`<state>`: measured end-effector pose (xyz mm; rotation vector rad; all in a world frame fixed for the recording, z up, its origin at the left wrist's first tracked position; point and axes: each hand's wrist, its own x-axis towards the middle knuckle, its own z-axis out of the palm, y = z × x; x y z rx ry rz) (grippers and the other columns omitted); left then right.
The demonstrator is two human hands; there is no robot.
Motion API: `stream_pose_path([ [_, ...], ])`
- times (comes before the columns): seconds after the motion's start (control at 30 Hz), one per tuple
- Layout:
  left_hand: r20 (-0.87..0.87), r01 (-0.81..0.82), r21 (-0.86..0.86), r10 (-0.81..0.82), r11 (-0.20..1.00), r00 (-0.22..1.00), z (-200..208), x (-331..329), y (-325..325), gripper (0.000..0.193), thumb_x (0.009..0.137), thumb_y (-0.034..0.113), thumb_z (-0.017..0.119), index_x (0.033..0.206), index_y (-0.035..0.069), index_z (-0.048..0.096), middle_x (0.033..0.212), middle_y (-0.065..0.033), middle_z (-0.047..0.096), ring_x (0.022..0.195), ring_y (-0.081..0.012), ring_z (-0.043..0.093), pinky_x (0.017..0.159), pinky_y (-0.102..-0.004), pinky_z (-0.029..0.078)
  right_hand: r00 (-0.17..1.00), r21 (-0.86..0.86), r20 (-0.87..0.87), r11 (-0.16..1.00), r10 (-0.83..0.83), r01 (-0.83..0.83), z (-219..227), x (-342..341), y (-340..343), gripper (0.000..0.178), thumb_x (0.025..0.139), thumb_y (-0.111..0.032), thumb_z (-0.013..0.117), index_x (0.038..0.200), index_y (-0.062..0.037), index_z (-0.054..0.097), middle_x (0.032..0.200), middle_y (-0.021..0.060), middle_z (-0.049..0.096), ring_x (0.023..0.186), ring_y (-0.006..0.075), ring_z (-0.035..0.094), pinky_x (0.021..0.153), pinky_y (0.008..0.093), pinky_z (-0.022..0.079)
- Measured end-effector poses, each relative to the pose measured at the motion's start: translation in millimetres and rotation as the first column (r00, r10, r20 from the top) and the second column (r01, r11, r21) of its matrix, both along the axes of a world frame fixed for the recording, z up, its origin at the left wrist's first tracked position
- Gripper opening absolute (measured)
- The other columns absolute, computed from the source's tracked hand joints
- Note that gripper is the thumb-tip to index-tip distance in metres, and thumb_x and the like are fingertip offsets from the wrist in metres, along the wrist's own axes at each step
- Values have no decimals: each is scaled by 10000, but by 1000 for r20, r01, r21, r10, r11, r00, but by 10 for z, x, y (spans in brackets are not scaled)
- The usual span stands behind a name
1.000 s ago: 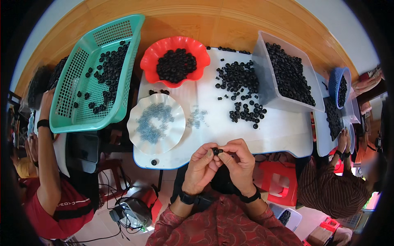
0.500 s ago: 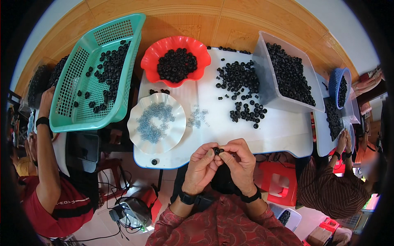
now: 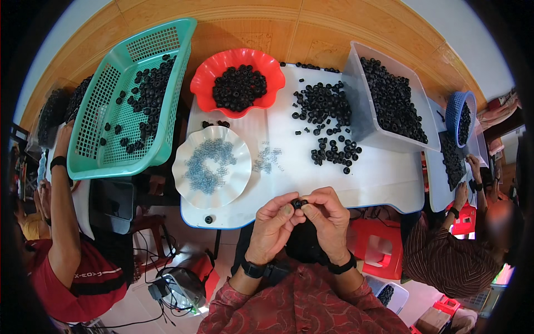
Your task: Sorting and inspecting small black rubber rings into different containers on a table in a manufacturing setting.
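At the table's front edge, my left hand (image 3: 272,227) and my right hand (image 3: 328,222) meet fingertip to fingertip. Between them they pinch a small black round part (image 3: 298,204); the fingers cover some of it, and whether it is one piece or two I cannot tell. Ahead lies a loose cluster of black round parts (image 3: 334,150), with a larger pile (image 3: 322,104) behind it. To the left, a white scalloped plate (image 3: 238,186) holds small clear bluish springs (image 3: 208,167). More springs (image 3: 267,158) lie beside the plate. A single black part (image 3: 208,219) rests near the front left corner.
A red scalloped bowl (image 3: 200,89) and a clear plastic bin (image 3: 364,125), both holding black parts, stand at the back of the white table (image 3: 356,186). A green basket (image 3: 161,156) is at the left. Co-workers sit on both sides; a red stool (image 3: 378,245) is at right.
My fingers have shifted slightly on the black part, which sits a little higher and turned. At right, a co-worker's hands have moved apart.
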<state>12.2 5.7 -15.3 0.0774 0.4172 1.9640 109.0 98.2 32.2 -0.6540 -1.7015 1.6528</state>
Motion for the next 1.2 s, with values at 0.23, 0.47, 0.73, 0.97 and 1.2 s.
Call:
stream_pose_path([
  [0.23, 22, 2, 37, -3, 999, 1000, -42, -3, -3, 265, 956, 44, 565, 1210, -27, 585, 1077, -144, 662, 876, -180, 662, 809, -292, 552, 1000, -42, -24, 999, 10, -11, 3, 0, -26, 138, 896, 65, 605, 1029, 41, 631, 1028, 61, 530, 841, 104, 607, 744, 217, 515],
  [0.47, 23, 0, 15, 0, 1000, 1000, -46, -9, -13, 267, 942, 42, 587, 1201, -22, 594, 1053, -143, 669, 847, -183, 662, 794, -283, 548, 1000, 13, -10, 1000, 17, -17, 28, -13, -33, 140, 888, 77, 609, 1023, 48, 631, 1020, 68, 527, 820, 110, 615, 727, 218, 524],
  [0.73, 13, -15, -2, 15, 1000, 1000, -44, -4, 0, 251, 940, 33, 585, 1186, -8, 608, 1047, -123, 669, 877, -172, 650, 804, -286, 549, 1000, 96, -8, 995, 20, -20, 14, -21, -39, 160, 880, 92, 609, 1032, 47, 633, 1017, 78, 534, 810, 115, 620, 723, 224, 525],
  [0.97, -14, -10, 15, 10, 1000, 1000, -87, -5, -24, 252, 943, 37, 583, 1188, -18, 611, 1071, -132, 664, 900, -178, 644, 830, -296, 542, 1000, 69, -5, 998, 16, -16, 6, -25, -50, 156, 878, 88, 614, 1028, 46, 634, 1007, 80, 538, 806, 119, 623, 714, 227, 529],
  [1.2, -60, -28, -26, 26, 999, 998, -97, 1, -26, 256, 941, 48, 592, 1188, -16, 612, 1066, -133, 665, 889, -182, 646, 827, -301, 545, 999, 214, 35, 977, -18, 11, -5, -33, -35, 138, 858, 84, 641, 989, 39, 638, 970, 83, 554, 769, 119, 636, 674, 224, 538],
])
